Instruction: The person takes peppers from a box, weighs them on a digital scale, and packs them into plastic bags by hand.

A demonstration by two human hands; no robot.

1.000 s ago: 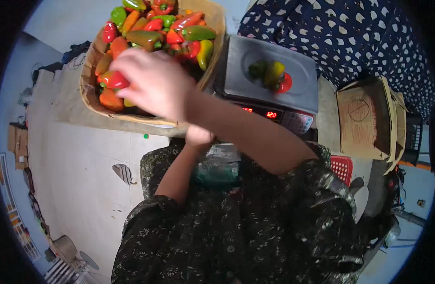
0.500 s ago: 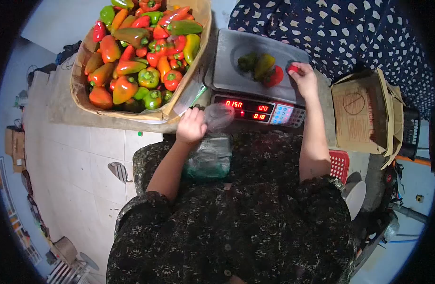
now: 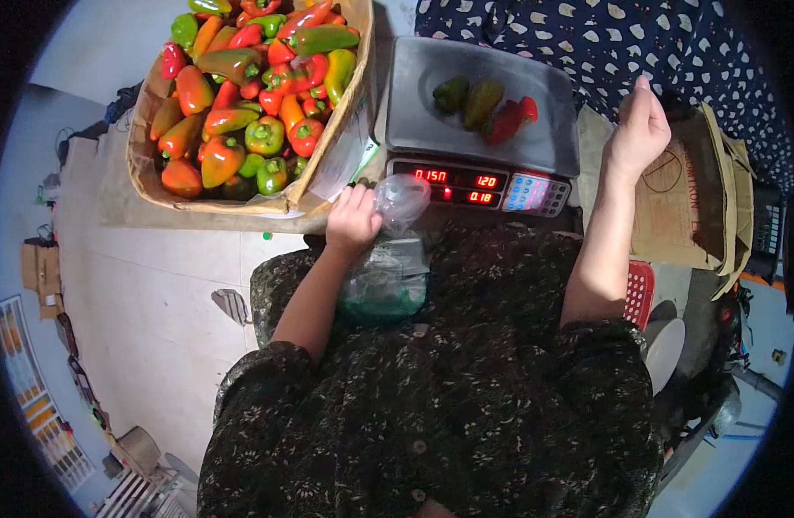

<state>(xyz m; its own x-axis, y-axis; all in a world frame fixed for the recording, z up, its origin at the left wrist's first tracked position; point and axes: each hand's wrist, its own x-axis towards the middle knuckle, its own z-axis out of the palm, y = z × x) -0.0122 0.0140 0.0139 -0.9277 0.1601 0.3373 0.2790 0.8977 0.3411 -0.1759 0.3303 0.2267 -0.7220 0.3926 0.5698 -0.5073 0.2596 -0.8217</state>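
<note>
My left hand (image 3: 353, 220) is closed on a clear plastic bag (image 3: 403, 203) in front of the scale. My right hand (image 3: 642, 129) is raised to the right of the scale, its fingers curled in and one digit pointing up; nothing shows in it. On the pan of the digital scale (image 3: 552, 95) lie a dark green pepper (image 3: 451, 95), a yellowish-green pepper (image 3: 482, 104) and a red pepper (image 3: 503, 124). A smaller red piece, perhaps a separate pepper, touches the red one's right side. Red digits glow on the scale's display (image 3: 453, 186).
A paper-lined box (image 3: 233, 205) full of red, orange and green peppers stands left of the scale. Folded plastic bags (image 3: 384, 281) lie on my lap. At right are a brown paper bag (image 3: 682, 207) and a red perforated basket (image 3: 639, 293). Dark patterned cloth (image 3: 604, 43) hangs behind.
My right hand has let go of the red pepper at the pan's right side and moved up and right, off the scale. My left hand still holds the clear bag.
</note>
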